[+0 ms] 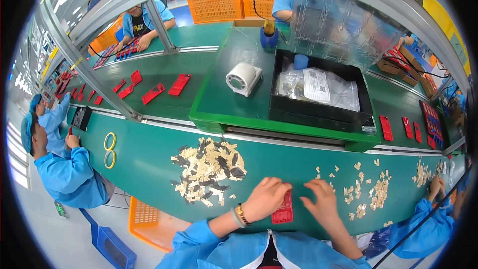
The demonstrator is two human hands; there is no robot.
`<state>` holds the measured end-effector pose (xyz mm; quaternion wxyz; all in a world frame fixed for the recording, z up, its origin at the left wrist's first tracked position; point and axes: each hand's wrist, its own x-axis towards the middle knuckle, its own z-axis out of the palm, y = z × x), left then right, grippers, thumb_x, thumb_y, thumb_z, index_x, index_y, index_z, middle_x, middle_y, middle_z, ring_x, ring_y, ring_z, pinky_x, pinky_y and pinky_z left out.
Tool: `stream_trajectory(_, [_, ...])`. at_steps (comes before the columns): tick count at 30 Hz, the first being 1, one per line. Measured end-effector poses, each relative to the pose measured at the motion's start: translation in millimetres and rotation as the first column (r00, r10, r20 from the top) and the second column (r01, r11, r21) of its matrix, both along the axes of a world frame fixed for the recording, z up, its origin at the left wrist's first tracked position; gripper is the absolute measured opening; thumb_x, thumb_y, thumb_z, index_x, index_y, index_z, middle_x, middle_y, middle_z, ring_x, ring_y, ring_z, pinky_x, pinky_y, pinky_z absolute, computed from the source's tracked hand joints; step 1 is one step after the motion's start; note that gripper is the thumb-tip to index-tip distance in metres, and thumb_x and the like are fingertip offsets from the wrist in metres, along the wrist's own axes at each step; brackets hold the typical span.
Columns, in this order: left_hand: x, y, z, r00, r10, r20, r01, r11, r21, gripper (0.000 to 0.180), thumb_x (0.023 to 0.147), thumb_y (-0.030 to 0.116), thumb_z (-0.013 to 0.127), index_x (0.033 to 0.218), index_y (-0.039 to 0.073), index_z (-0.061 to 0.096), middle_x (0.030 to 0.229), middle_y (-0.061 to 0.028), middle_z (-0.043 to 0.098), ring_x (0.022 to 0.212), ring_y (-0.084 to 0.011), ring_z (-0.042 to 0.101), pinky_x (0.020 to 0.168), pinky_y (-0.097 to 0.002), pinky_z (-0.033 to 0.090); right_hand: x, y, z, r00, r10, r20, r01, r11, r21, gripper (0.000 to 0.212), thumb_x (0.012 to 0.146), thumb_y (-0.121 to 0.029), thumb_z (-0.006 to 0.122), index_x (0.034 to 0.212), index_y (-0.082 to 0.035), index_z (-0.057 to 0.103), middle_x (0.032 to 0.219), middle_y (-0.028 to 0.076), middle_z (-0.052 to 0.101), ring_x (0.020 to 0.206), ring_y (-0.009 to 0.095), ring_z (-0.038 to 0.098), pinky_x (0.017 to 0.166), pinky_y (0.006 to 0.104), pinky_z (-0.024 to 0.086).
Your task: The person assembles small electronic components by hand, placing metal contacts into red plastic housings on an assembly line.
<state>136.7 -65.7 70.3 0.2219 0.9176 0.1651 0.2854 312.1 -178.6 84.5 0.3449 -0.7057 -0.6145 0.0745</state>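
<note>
On the green bench in front of me lies a red plastic casing (283,214), rectangular with moulded recesses. My left hand (268,197) is closed over its far end, fingers curled and fingertips against it; those fingers hide part of the casing. Just right of it, my right hand (322,201) hovers with thumb and fingers apart and nothing visible in them. A big pile of small beige and black pieces (209,167) sits beyond my left hand. Beyond and to the right of my right hand, looser beige pieces (379,192) are scattered.
Behind the bench a conveyor carries more red casings (179,84). A raised green platform (229,109) holds a white fan-like device (243,78) and a black tray (318,114) of bagged parts. Yellow and white tape rings (109,150) lie left. Co-workers in blue sit on both sides. An orange crate (149,221) stands below.
</note>
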Motion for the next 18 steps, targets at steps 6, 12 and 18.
stream_trajectory(6, [1,-10,7,0.989,0.022,0.143,-0.006,0.994,-0.113,0.028,0.076,-0.001,0.059,0.104,0.003,0.054,0.09,-0.013,0.06,0.085,-0.0305,0.057,0.076,-0.0397,0.045,-24,20,-4,0.964,0.104,0.243,-0.157,0.965,0.21,0.026,0.062,-0.013,0.074,0.085,-0.007,0.062,0.09,0.005,0.059,0.083,0.024,0.056,0.069,0.036,0.04])
stream_trajectory(12, [-7,-22,4,0.988,0.149,0.05,-0.138,0.975,-0.176,0.025,0.081,-0.001,0.054,0.106,0.003,0.052,0.087,-0.0124,0.061,0.082,-0.0336,0.057,0.075,-0.0425,0.045,-36,23,-12,0.97,0.083,0.228,-0.138,0.962,0.237,0.018,0.065,-0.014,0.072,0.079,-0.009,0.063,0.088,0.003,0.06,0.082,0.021,0.058,0.069,0.0347,0.042])
stream_trajectory(18, [-11,-12,-5,0.96,0.278,0.043,-0.274,0.958,-0.085,0.031,0.078,0.005,0.059,0.109,0.0,0.054,0.113,-0.0189,0.052,0.106,-0.0358,0.05,0.09,-0.0432,0.042,-9,13,-48,0.973,-0.029,-0.229,0.094,0.956,0.277,0.006,0.077,-0.006,0.068,0.078,-0.006,0.062,0.078,0.004,0.062,0.068,0.016,0.059,0.055,0.0268,0.044])
